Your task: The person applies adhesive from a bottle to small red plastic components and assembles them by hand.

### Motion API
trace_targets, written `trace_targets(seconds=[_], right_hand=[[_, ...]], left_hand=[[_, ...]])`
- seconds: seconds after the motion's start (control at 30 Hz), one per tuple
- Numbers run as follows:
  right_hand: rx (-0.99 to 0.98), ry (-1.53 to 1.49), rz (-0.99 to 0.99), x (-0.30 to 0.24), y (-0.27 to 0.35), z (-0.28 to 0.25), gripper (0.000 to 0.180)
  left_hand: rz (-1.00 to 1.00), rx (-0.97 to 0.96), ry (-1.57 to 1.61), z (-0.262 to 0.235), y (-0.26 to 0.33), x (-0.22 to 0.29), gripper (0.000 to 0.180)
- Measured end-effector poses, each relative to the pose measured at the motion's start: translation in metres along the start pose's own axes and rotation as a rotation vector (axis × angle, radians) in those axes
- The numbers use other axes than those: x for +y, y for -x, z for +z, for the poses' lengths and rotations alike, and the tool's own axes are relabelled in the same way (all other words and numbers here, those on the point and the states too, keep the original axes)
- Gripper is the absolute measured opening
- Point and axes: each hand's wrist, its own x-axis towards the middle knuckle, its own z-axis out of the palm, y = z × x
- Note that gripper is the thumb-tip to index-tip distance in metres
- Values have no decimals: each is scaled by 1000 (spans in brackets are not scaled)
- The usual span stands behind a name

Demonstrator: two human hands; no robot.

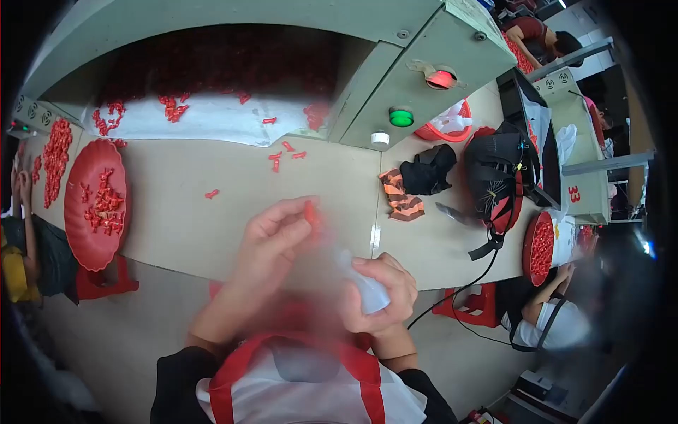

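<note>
Left hand (272, 237) pinches small red piece (310, 213) at bench (191, 233) edge; right hand (397, 293) grips pale bottle-like object (372, 294), fingers curled round.

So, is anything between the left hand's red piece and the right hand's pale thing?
No solid obstacle shows between the left hand holding the red piece and the right hand gripping the pale bottle-like object, though that gap looks blurred.

The small plastic piece (309, 212) is red; the rounded plastic object (371, 292), translucent bluish white. The scalloped oval tray (76, 226) is coral red. The metal housing (448, 46) is pale green. The crumpled cloth (403, 203) has orange and dark stripes.
</note>
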Motion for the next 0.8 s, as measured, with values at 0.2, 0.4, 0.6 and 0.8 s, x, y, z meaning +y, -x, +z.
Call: trace_targets(seconds=[0.2,0.4,0.6,0.8], right_hand=[[26,-11,-46,3,1,1,27],[32,-25,-42,0,1,1,27],[24,-38,-58,0,2,0,30],[11,-27,-50,-1,2,-1,30]], left_hand=[[-23,-9,37,-1,1,-2,32],[-19,-37,33,-1,2,-2,32],[-11,-42,42,0,3,-3,31],[0,-46,43,1,2,-4,30]])
